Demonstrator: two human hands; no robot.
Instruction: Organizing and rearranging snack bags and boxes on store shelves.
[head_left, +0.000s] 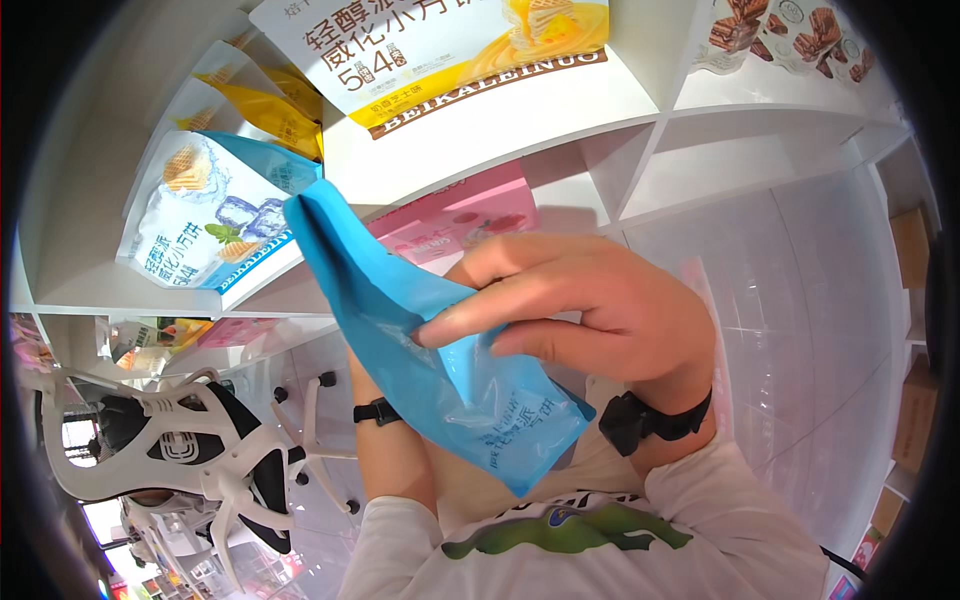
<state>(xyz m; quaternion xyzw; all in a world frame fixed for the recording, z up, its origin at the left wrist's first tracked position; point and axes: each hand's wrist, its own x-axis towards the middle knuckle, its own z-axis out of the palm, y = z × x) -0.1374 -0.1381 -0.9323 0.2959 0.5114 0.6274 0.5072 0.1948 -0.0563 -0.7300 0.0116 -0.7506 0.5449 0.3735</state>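
Observation:
A light-blue stand-up snack pouch (397, 330), bearing writing, is held up before my chest. It leans diagonally, with one folded end towards the shelf. My right hand (592, 307) grips its right side, two fingertips pressing on the shiny face and part of the hand passing behind the edge. My left forearm, with a black strap (377, 412), runs up behind the pouch, which hides my left hand. Just beyond the folded end, a white-and-blue wafer pouch (202, 217) stands on the white shelf (465, 142).
Yellow-and-white pouches (255, 97) stand in a row behind, and a large yellow-and-white package (450, 60) lies at the top. A pink package (465, 210) sits in the lower compartment. A white office chair (180, 450) stands at left; cardboard boxes (915, 412) line the right.

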